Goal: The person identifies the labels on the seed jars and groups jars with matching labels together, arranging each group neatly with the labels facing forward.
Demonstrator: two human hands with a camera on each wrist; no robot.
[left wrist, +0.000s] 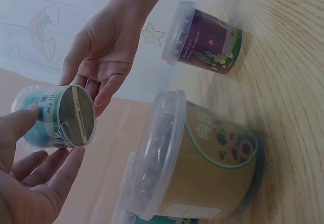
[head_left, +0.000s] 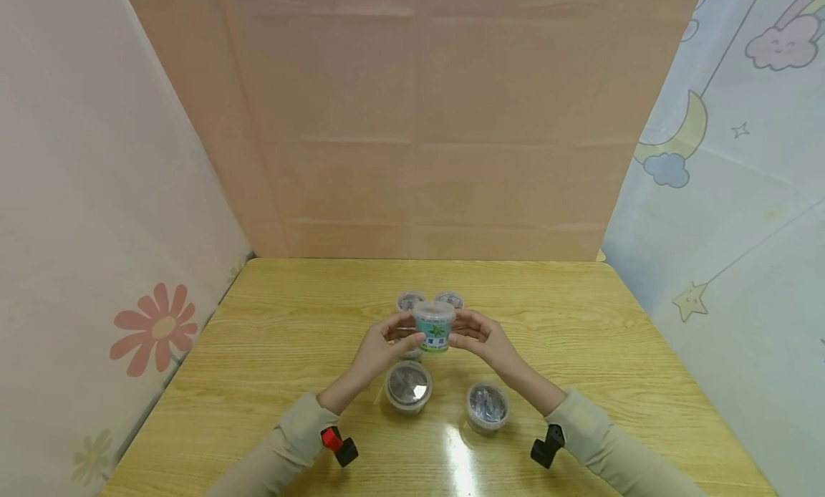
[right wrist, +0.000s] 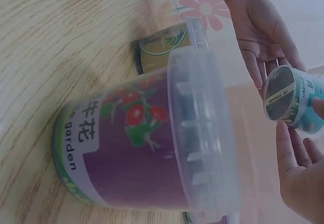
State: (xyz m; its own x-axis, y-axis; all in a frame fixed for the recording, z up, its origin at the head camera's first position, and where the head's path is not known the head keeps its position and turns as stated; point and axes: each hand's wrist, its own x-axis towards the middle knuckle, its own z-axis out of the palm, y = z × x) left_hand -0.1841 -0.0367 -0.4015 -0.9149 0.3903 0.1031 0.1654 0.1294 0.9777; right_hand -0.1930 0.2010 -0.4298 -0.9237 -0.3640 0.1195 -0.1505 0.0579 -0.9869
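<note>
Between my two hands, raised above the table, is a small teal lidded plant cup (head_left: pixel 435 329) with a green leaf picture on its label. My left hand (head_left: pixel 379 348) grips it from the left and my right hand (head_left: pixel 488 339) from the right, thumbs on the side facing me. In the left wrist view the grey base of the teal cup (left wrist: pixel 76 116) shows, crossed by a pale strip. Below the hands stand a larger tan cup (head_left: pixel 408 387) with a clear lid and, to the right, a purple cup (head_left: pixel 487 407) with red flowers printed on it.
Two more lidded cups, one at the back left (head_left: pixel 409 298) and one at the back right (head_left: pixel 450 298), stand behind the held cup. Another cup (head_left: pixel 411 354) is partly hidden by my left hand. The wooden table (head_left: pixel 309 296) meets an orange-tan backdrop (head_left: pixel 419 160), with printed cloths on both sides.
</note>
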